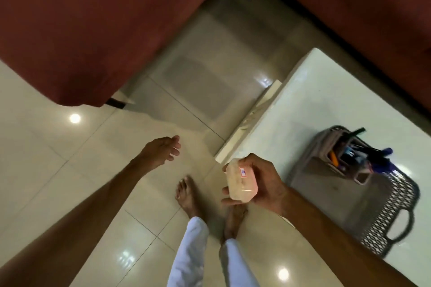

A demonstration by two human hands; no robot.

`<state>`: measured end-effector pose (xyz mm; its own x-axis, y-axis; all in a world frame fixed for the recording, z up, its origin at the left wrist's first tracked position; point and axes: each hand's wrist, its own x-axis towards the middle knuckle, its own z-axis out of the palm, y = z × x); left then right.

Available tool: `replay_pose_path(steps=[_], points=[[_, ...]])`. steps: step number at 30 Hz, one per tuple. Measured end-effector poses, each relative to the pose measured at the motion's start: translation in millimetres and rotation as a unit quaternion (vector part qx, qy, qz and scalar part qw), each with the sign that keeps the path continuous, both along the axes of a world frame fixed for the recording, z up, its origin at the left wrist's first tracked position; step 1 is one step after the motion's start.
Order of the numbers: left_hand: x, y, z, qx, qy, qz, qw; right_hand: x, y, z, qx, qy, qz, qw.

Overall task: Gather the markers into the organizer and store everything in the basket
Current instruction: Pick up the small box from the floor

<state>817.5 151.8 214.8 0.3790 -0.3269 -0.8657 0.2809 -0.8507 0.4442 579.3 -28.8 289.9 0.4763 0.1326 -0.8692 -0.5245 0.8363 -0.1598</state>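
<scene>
A grey mesh basket (394, 212) with a handle stands on the white table (326, 100) at the right. Inside it sits a grey organizer (335, 147) filled with several markers (373, 156), blue, black and orange. My right hand (261, 182) is shut on a small pale pink box (240, 182) with a red-edged label, held just left of the table's edge over the floor. My left hand (163, 147) hangs over the tiled floor with its fingers apart and nothing in it.
Dark red sofas (93, 18) fill the top left and the top right (361, 7). Glossy cream floor tiles (70, 170) lie below. My bare feet (186, 193) and white trouser legs stand beside the table's corner.
</scene>
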Motion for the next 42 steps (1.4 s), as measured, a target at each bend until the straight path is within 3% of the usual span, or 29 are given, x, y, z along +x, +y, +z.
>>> replay_pose_path(steps=[9,12,16,24,28,31,33,38,42], points=[[-94,-84,51,-0.006,0.033,-0.105,0.994,-105,-68,38,-0.129,0.055,-0.063,0.988],[-111,-108,61,-0.015,0.025,-0.131,0.991,-128,-83,41,-0.135,0.069,-0.15,0.977],[-133,-137,69,-0.034,0.033,-0.147,0.988,-169,-88,32,-0.189,0.142,-0.178,0.955],[-193,-189,59,-0.042,0.047,-0.187,0.98,-265,-84,5,-0.184,0.266,-0.335,0.885],[-223,-207,47,-0.067,0.004,-0.279,0.958,-299,-97,-16,-0.187,0.268,-0.423,0.845],[-239,-214,41,-0.081,-0.079,-0.357,0.927,-302,-117,-29,-0.28,0.325,-0.363,0.828],[-245,-218,40,-0.08,-0.096,-0.362,0.924,-296,-135,-39,-0.33,0.372,-0.311,0.81],[-245,-221,36,-0.07,-0.076,-0.348,0.932,-266,-172,-45,-0.403,0.35,-0.221,0.816],[-243,-220,31,-0.078,-0.084,-0.337,0.934,-255,-175,-49,-0.404,0.347,-0.252,0.808]])
